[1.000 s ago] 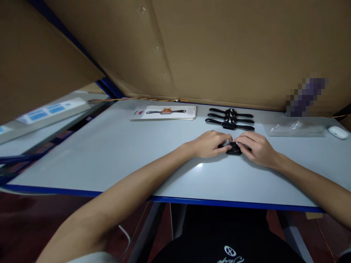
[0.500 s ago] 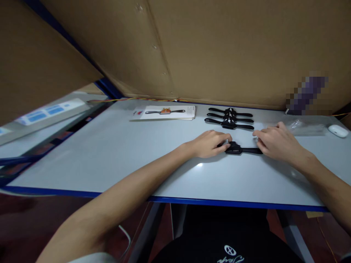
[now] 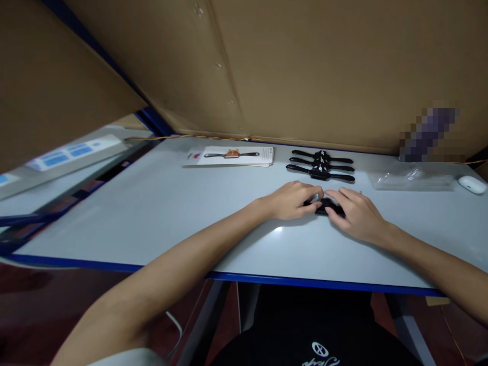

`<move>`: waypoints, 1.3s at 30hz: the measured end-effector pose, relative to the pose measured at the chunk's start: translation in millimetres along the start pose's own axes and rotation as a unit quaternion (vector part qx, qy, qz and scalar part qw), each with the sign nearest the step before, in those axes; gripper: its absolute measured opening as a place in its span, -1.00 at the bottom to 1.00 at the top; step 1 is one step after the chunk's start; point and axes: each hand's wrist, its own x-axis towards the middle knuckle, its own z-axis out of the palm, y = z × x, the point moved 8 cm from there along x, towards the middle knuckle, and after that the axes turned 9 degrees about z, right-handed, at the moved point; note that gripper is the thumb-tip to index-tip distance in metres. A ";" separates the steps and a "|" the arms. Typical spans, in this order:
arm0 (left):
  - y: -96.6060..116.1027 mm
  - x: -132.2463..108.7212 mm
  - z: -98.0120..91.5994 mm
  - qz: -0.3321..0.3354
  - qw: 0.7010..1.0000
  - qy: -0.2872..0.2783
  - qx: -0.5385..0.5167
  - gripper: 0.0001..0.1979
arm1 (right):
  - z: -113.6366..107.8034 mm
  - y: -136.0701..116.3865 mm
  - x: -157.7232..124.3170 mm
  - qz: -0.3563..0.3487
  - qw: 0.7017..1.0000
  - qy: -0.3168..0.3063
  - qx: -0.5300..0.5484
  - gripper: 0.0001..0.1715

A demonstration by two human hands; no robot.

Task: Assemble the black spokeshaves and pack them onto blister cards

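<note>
A black spokeshave lies on the table in front of me, mostly covered by my fingers. My left hand is closed on its left part, thumb and fingertips by the middle body. From the other side my right hand curls around the right part, with its thumb and index finger at the body. The right handle is hidden under that hand. Just beyond, three more black spokeshaves lie side by side, their handles pointing left and right.
Printed cards picturing a spokeshave lie stacked at the back left. Clear plastic bags lie at the right, beside a white rounded case. A pixelated purple object stands by the cardboard wall. A yellow-red wire runs along the back.
My right hand has moved left from beside the right handle's end to the body of the spokeshave, closing around it. My left hand has stayed on its side.
</note>
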 end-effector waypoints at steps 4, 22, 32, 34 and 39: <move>1.1 -0.3 -0.3 -0.001 1.000 -0.004 0.003 -0.70 | 0.5 5.8 2.2 0.008 1.000 -0.024 0.007 -0.72; -1.3 -0.5 2.8 0.004 0.999 -0.006 0.045 -0.57 | -44.9 35.4 10.5 -0.018 0.995 0.098 0.029 -0.85; -2.7 0.4 2.7 0.006 0.999 -0.013 0.047 -0.64 | -55.2 85.3 23.2 0.108 0.980 0.044 -0.162 -0.73; -2.7 0.0 1.9 0.009 0.999 -0.011 0.043 -0.64 | -50.9 80.5 21.8 0.108 0.972 0.005 -0.210 -0.71; -4.0 -1.0 0.5 0.027 0.998 -0.001 0.052 -0.62 | -49.7 77.0 20.6 0.127 0.971 -0.023 -0.199 -0.69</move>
